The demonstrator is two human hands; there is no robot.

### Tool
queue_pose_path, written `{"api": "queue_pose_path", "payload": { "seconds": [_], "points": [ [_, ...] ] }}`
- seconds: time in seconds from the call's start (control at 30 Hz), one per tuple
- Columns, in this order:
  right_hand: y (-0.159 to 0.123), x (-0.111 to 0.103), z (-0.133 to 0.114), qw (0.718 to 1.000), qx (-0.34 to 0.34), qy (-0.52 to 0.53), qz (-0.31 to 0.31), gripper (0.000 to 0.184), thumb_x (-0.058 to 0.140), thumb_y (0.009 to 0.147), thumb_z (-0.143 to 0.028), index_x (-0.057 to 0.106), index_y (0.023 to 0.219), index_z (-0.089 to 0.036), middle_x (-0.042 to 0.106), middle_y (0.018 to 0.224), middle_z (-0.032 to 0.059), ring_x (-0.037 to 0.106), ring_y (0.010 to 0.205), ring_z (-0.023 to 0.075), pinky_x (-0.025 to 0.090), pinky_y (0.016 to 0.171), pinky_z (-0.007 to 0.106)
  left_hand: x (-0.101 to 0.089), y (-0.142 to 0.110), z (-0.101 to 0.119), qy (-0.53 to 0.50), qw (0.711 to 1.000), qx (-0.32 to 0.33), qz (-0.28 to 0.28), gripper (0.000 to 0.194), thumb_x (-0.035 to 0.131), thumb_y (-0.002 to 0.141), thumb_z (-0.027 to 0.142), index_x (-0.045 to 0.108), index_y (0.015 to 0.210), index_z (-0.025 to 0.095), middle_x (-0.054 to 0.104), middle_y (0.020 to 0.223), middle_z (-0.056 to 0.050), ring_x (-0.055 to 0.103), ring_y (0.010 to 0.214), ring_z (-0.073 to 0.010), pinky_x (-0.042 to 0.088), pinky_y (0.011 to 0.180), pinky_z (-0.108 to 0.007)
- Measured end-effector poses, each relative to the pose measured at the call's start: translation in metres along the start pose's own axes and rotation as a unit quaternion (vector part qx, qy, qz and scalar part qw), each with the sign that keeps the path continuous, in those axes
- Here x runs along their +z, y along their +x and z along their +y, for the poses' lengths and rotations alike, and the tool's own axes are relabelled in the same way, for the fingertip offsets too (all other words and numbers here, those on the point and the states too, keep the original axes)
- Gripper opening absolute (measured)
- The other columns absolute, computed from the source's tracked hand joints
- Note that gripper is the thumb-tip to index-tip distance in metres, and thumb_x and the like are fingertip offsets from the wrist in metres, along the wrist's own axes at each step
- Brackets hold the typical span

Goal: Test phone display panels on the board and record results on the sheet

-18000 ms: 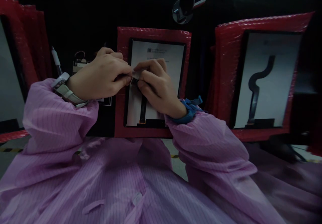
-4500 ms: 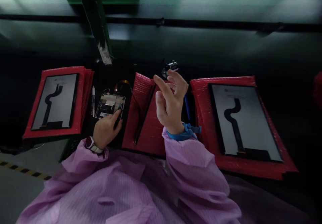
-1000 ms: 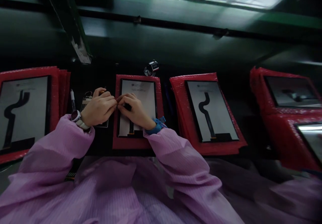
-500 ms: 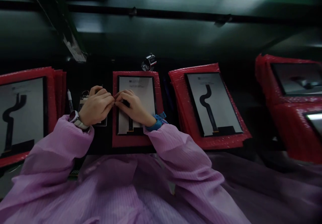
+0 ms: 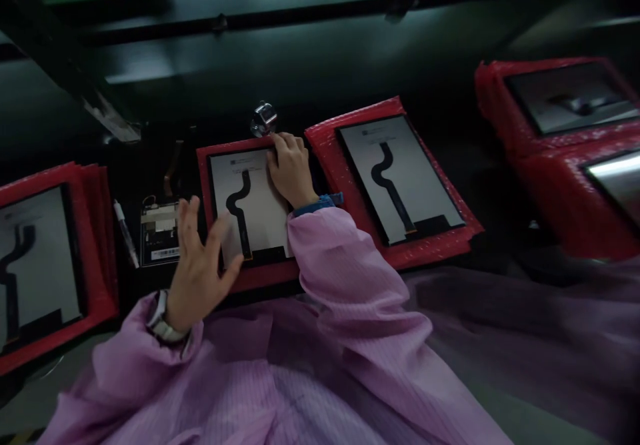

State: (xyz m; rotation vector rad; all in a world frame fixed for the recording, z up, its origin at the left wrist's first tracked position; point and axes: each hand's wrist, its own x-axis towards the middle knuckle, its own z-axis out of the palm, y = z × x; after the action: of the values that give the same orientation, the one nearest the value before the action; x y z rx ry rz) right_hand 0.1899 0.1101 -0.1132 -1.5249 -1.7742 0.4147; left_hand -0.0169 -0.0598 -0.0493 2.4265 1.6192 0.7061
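In front of me a display panel (image 5: pixel 265 208) lies back side up on a red bubble-wrap bag (image 5: pixel 204 178), its black ribbon cable (image 5: pixel 241 222) curving down the grey back. My right hand (image 5: pixel 293 168) is at the panel's top right corner, fingers bent over the edge and thumb on the panel side. My left hand (image 5: pixel 200 265) is open, fingers spread, by the panel's lower left edge and holding nothing. Left of the panel sits a small circuit board module (image 5: pixel 159 232), partly hidden by my left fingers, with a loose flex cable (image 5: pixel 173 170) above it.
A white pen (image 5: pixel 126 232) lies left of the module. Another panel on stacked red bags (image 5: pixel 313 138) is to the right; one more stack (image 5: pixel 95 245) is at far left. Further panels on red bags (image 5: pixel 525 152) lie far right. A shiny metal object (image 5: pixel 264 118) stands behind the middle panel.
My hands have parted. The right one moved up to the panel's top right corner; the left came down and spread open. The ribbon cable is now uncovered. The view has tilted.
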Motion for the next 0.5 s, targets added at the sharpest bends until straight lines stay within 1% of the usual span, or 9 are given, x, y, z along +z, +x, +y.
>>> {"api": "queue_pose_path", "payload": {
  "seconds": [0.03,0.1,0.2,0.3,0.4,0.5],
  "points": [
    [0.002,0.003,0.003,1.0,-0.003,-0.003,0.004,0.031,0.045,0.097,-0.017,0.06,0.123,-0.015,0.057,0.129,0.0167,0.046,0.127,0.0347,0.035,0.112,0.062,0.005,-0.007,0.009,-0.008,1.0,0.002,-0.023,0.073,0.061,0.096,0.033,0.025,0.159,0.027,-0.003,0.172,-0.014,0.0,0.158,-0.0421,0.02,0.123,-0.068],
    [0.008,0.008,0.006,1.0,-0.006,-0.005,0.013,0.025,0.044,0.097,-0.018,0.061,0.115,-0.016,0.059,0.121,0.0165,0.046,0.125,0.0359,0.036,0.11,0.065,0.014,-0.019,0.018,-0.003,0.999,-0.001,-0.038,0.076,0.06,0.096,0.032,0.02,0.161,0.029,-0.004,0.172,-0.013,0.001,0.158,-0.0415,0.022,0.123,-0.068],
    [0.018,0.012,0.009,1.0,0.01,-0.015,0.01,0.019,0.042,0.098,-0.018,0.061,0.1,-0.014,0.057,0.115,0.0189,0.046,0.123,0.0385,0.035,0.107,0.07,0.027,-0.029,0.018,0.02,0.999,-0.004,-0.028,0.078,0.06,0.097,0.033,0.017,0.162,0.028,-0.001,0.172,-0.016,0.0,0.158,-0.0413,0.025,0.122,-0.068],
    [0.026,0.013,0.011,1.0,0.023,-0.004,0.006,0.017,0.041,0.097,-0.015,0.057,0.091,-0.015,0.056,0.113,0.0202,0.045,0.123,0.0397,0.035,0.106,0.072,0.035,-0.034,0.013,0.026,0.999,-0.02,-0.023,0.075,0.059,0.098,0.035,0.02,0.161,0.024,0.004,0.17,-0.021,0.002,0.158,-0.0418,0.028,0.12,-0.069],
    [0.03,0.012,0.01,0.999,0.008,0.024,0.02,0.017,0.041,0.096,-0.012,0.055,0.087,-0.017,0.054,0.113,0.0177,0.045,0.123,0.0373,0.038,0.105,0.07,0.037,-0.037,0.013,0.016,0.999,-0.048,-0.017,0.071,0.059,0.098,0.038,0.025,0.158,0.024,0.006,0.17,-0.021,0.003,0.158,-0.0415,0.029,0.119,-0.07],
    [0.032,0.003,0.005,0.997,-0.022,0.05,0.047,0.016,0.041,0.097,-0.013,0.055,0.091,-0.019,0.053,0.118,0.0139,0.048,0.121,0.0314,0.04,0.108,0.061,0.035,-0.037,0.017,0.008,0.997,-0.073,-0.02,0.068,0.059,0.097,0.038,0.028,0.156,0.024,0.007,0.17,-0.021,0.002,0.158,-0.0411,0.027,0.12,-0.07]
  ]
}}
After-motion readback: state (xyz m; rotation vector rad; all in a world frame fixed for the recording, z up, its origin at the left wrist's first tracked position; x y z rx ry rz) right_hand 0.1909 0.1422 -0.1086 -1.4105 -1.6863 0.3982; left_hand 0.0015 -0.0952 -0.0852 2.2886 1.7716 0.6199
